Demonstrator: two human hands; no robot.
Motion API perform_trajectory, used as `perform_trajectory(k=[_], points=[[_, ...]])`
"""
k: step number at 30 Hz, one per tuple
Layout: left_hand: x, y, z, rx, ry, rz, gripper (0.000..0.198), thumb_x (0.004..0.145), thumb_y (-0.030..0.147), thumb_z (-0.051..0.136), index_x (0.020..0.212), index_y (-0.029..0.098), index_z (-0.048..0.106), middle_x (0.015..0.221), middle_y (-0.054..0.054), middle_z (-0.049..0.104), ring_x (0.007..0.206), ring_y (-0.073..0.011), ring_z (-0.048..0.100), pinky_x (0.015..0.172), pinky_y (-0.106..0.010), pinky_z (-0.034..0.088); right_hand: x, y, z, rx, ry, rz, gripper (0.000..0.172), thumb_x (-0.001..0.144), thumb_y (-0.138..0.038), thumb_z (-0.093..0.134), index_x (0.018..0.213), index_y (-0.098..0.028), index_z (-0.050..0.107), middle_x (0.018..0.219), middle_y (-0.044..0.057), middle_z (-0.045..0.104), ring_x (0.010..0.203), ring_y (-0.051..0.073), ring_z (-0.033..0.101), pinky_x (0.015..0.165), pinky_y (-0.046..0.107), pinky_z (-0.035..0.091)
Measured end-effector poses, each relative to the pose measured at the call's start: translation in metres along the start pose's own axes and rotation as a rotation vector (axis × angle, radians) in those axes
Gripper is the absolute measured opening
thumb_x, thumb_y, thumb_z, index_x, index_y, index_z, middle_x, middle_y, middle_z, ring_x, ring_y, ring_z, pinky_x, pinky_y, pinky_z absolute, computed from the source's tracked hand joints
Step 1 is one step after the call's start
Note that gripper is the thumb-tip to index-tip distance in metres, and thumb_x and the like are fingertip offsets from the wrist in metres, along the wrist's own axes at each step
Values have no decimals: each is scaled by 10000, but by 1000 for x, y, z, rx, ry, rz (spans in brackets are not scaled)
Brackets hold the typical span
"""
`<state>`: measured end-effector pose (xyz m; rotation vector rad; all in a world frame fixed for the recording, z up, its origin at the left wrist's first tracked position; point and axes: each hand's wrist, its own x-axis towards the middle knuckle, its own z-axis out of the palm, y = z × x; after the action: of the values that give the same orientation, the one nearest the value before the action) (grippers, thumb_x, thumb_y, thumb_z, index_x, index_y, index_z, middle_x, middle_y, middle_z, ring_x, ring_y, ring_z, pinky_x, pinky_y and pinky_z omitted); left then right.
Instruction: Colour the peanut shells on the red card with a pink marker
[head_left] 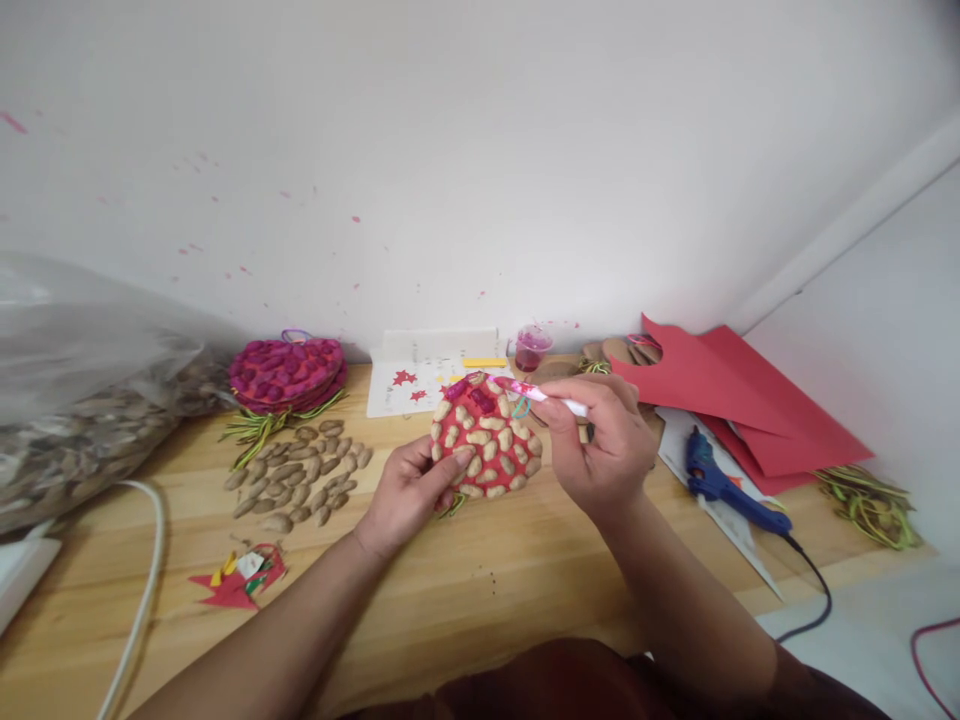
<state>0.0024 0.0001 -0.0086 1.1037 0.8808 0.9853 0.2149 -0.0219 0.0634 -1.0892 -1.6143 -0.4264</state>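
Observation:
My left hand (pixel 412 490) grips the lower left edge of a red disc (pixel 491 470) covered with peanuts in their shells, its thumb lying on the front. Most shells are bare tan; a few near the top are painted magenta. Between the thumb and fingers of my right hand (pixel 604 440) is a paintbrush (pixel 551 395) with a white handle, stained pink toward its tip. The tip points left at the disc's upper edge; whether it touches a shell I cannot tell. Behind stands a clear plastic cup (pixel 532 348) with dark pink paint.
Left are loose peanuts (pixel 300 475), a stack of magenta peanut discs (pixel 287 375), a large plastic bag of peanuts (pixel 90 420), paper scraps (pixel 240 580) and a white cable (pixel 154 570). Right lie red sheets (pixel 750 400), a blue glue gun (pixel 731 485) with its cord, and green-yellow string (pixel 870 505).

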Motion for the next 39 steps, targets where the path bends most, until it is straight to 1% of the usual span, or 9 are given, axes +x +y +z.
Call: perform_trajectory(k=[4, 8, 13, 18, 23, 28, 34, 39], points=[[0, -3, -1, -10, -4, -10, 462, 815, 526, 865, 676, 181, 591, 524, 44, 533, 437, -72, 426, 436, -209, 303, -1, 1, 1, -2, -14, 2, 159, 927, -167, 708, 1064, -240, 739, 917, 33, 798, 876, 203, 731, 842, 396, 554], [1, -5, -2, -13, -9, -9, 458, 828, 521, 861, 681, 180, 593, 527, 40, 550, 431, -75, 440, 431, -210, 305, -1, -1, 1, 19, -35, -26, 158, 926, -167, 705, 1060, -244, 737, 913, 23, 802, 872, 198, 735, 838, 389, 558], [1, -6, -4, -13, -21, -17, 474, 832, 536, 858, 679, 179, 585, 521, 40, 561, 415, -68, 432, 430, -207, 315, 0, -2, 1, 42, -16, 12, 158, 928, -173, 707, 1059, -255, 742, 911, 15, 808, 852, 194, 739, 833, 391, 560], [0, -6, -4, -6, -27, -20, 467, 840, 523, 856, 681, 181, 581, 516, 40, 564, 411, -65, 423, 427, -205, 302, 2, -3, 2, 37, -80, -33, 128, 946, -171, 693, 1047, -239, 732, 920, 18, 815, 877, 185, 743, 839, 378, 543], [1, -6, -3, 1, -12, -23, 450, 838, 510, 860, 687, 178, 597, 516, 40, 560, 413, -66, 425, 427, -202, 297, 3, 1, 1, -3, -88, -30, 106, 955, -190, 680, 1029, -245, 731, 903, 13, 811, 855, 185, 738, 847, 387, 531], [0, -4, -3, 4, -7, -40, 451, 824, 525, 866, 696, 172, 615, 514, 40, 550, 409, -63, 420, 416, -195, 291, 3, 3, 0, 23, -82, -11, 117, 944, -176, 695, 1029, -246, 733, 917, 16, 814, 875, 191, 736, 854, 388, 537], [0, 0, 0, 17, -5, -48, 476, 804, 552, 869, 691, 172, 606, 492, 40, 547, 391, -61, 415, 399, -187, 290, 3, -1, 2, -4, -115, -74, 100, 960, -182, 685, 1032, -242, 721, 910, 8, 818, 872, 181, 740, 844, 375, 514], [0, 1, 0, 18, 9, -67, 499, 771, 579, 883, 690, 170, 609, 497, 38, 554, 374, -60, 417, 377, -183, 280, 3, 3, 1, -28, -95, -82, 119, 950, -175, 698, 1041, -248, 718, 906, 5, 812, 860, 182, 734, 855, 384, 512]])
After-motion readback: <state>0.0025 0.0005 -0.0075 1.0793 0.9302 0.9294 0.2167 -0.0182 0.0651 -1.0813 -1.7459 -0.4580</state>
